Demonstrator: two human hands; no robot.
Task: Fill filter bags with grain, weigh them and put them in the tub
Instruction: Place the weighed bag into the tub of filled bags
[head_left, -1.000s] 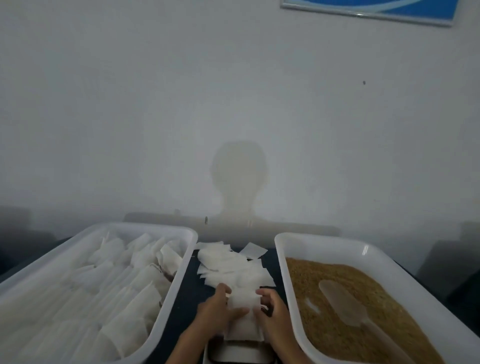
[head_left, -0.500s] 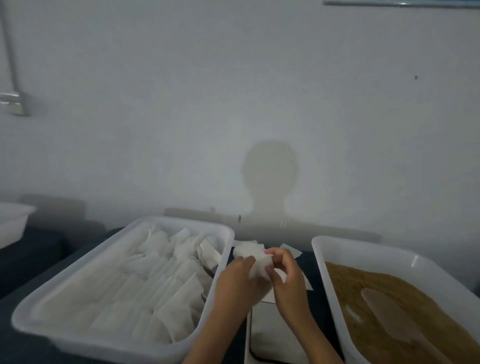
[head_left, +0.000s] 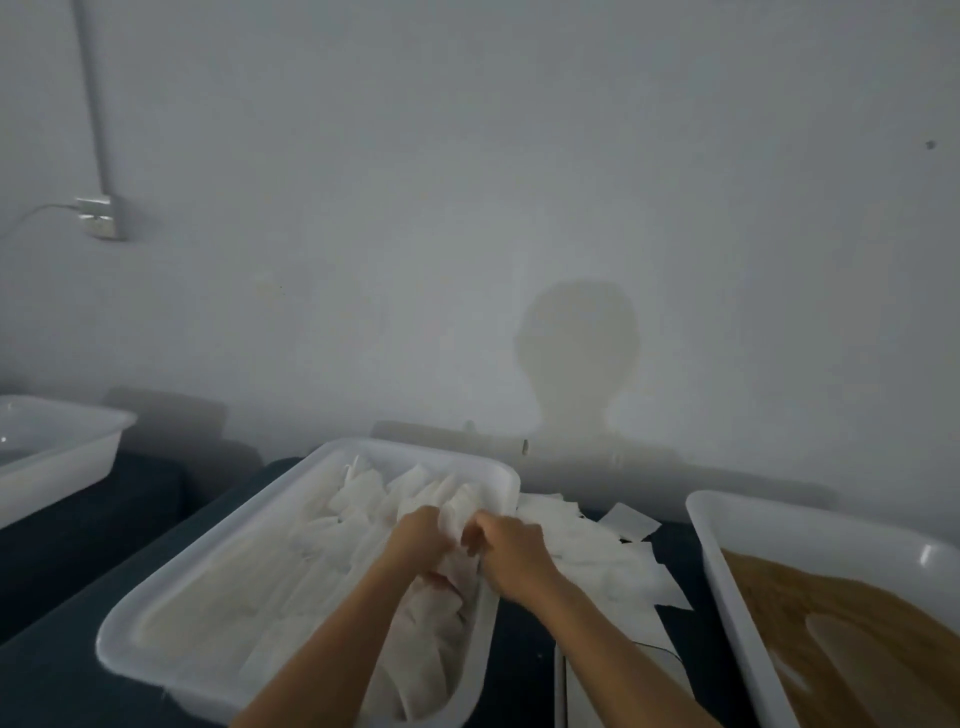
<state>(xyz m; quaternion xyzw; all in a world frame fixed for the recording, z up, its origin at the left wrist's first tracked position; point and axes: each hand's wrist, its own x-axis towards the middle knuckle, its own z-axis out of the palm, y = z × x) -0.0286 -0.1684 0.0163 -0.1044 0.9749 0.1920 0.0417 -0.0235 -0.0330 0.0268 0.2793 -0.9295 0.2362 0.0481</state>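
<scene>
The picture is dim and blurry, so the filter bag (head_left: 460, 512) is hard to make out, and I cannot tell which way its long side points. The left hand (head_left: 418, 538) and the right hand (head_left: 511, 551) each pinch it in a curled grip, just over the right side of the white tub (head_left: 156, 613) full of bags. The grain tub (head_left: 727, 525), the scoop (head_left: 841, 644) and the scale (head_left: 623, 675) on the table (head_left: 52, 670) are cut off.

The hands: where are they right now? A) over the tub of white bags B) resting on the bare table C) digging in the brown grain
A: both hands pinch a white bag above the tub of white bags; the grain lies untouched.
</scene>
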